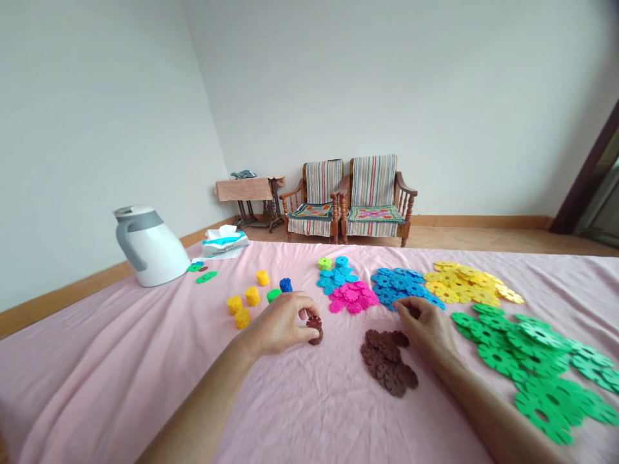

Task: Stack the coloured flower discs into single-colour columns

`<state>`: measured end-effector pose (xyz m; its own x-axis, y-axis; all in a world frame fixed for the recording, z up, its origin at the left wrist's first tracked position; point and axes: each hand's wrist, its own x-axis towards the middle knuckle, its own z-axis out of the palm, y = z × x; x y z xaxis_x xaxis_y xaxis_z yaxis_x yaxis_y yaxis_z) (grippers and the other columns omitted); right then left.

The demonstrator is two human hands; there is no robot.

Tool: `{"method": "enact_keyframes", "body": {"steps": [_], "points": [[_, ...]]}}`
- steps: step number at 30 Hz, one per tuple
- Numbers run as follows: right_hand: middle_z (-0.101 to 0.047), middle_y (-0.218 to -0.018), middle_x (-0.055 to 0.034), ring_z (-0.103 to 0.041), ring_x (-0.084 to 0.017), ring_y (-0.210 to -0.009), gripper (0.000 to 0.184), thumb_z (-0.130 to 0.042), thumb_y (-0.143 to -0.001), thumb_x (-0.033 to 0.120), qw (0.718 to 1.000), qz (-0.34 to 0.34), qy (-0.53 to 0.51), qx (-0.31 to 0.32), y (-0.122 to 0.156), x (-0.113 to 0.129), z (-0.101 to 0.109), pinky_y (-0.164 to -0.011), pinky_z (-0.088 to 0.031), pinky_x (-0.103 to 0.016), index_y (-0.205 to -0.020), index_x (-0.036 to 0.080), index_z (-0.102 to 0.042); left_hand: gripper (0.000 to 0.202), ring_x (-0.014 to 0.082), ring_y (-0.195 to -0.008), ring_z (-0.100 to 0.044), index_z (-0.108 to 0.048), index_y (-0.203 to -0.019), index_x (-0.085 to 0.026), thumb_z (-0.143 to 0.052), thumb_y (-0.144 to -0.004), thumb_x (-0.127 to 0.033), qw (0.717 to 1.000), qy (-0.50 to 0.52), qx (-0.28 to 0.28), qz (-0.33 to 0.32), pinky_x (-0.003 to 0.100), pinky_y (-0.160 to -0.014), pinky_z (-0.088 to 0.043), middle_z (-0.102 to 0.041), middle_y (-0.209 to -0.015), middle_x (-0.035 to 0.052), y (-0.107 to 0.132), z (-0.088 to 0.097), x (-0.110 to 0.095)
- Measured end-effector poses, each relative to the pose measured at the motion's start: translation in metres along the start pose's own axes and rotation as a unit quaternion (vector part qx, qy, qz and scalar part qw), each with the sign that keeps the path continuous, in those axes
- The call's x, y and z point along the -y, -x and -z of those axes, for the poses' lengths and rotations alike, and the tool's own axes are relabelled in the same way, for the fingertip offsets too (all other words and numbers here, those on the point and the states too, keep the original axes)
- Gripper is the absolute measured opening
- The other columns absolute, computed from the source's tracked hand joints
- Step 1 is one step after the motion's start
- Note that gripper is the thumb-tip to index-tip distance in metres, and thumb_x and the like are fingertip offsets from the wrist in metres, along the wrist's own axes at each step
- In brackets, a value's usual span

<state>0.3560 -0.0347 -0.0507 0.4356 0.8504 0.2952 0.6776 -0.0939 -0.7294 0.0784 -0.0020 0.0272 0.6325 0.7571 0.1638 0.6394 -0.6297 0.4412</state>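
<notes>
- Cloth [120, 374], pink and softly wrinkled, is covering the whole table under both forearms, which are reaching forward from the near edge with palms turned down.
- Green discs [532, 367], flat, notched plastic flowers, are lying in the biggest spread, just outward of the right wrist.
- Yellow discs [467, 283] are sitting in a heap beyond the right hand, with blue discs [401, 287] touching its knuckles on the far side.
- A white kettle [147, 248] with a grey handle is standing well apart, far out past the left hand.
- The left hand [283, 325] is curling over, thumb and fingers pinching a short brown stack [315, 328] of pressed-together discs, which is resting on the cloth at the fingertips.
- The right hand [428, 325] is lying arched and palm down, fingertips pressed together on one brown disc [414, 312] at the edge of the blue heap.
- A brown pile [389, 364] of loose discs is lying between the two hands, nearer the right thumb.
- Pink discs [353, 298] are clustering just beyond the gap between the hands.
- Small yellow stacks [244, 306], stubby cylinders, are standing just past the left knuckles.
</notes>
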Motion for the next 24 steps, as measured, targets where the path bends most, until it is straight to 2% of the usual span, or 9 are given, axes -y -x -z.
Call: {"method": "enact_keyframes", "body": {"steps": [4, 19, 24], "points": [[-0.069, -0.075, -0.0040, -0.061, -0.020, -0.069, 0.032, -0.047, -0.076, 0.043, 1.000, -0.002, -0.001, 0.004, 0.000, 0.000, 0.000, -0.060, -0.038, -0.028, -0.076, 0.020, -0.069, 0.015, 0.0149, -0.074, -0.056, -0.068, -0.080, -0.018, -0.069, -0.065, -0.015, 0.999, -0.035, 0.004, -0.002, 0.024, -0.065, -0.038, -0.062, -0.081, 0.0002, 0.000, -0.005, -0.002], [-0.070, -0.070, -0.0030, -0.061, -0.019, -0.066, 0.031, -0.046, -0.076, 0.040, 1.000, 0.017, 0.003, -0.002, 0.001, 0.001, 0.000, -0.058, -0.039, -0.027, -0.074, 0.021, -0.070, 0.012, 0.0157, -0.073, -0.057, -0.067, -0.079, -0.019, -0.067, -0.066, -0.018, 0.999, -0.036, 0.021, -0.009, 0.024, -0.065, -0.040, -0.063, -0.081, 0.0004, -0.001, -0.013, 0.008], [-0.070, -0.070, -0.0036, -0.062, -0.019, -0.064, 0.030, -0.046, -0.075, 0.039, 0.999, 0.029, 0.002, -0.021, 0.002, 0.003, 0.001, -0.056, -0.040, -0.027, -0.070, 0.020, -0.069, 0.025, 0.0186, -0.083, -0.057, -0.065, -0.093, -0.020, -0.070, -0.068, -0.020, 1.000, -0.022, -0.015, -0.007, 0.027, -0.071, -0.043, -0.063, -0.093, 0.0026, -0.002, -0.011, -0.002]]}}
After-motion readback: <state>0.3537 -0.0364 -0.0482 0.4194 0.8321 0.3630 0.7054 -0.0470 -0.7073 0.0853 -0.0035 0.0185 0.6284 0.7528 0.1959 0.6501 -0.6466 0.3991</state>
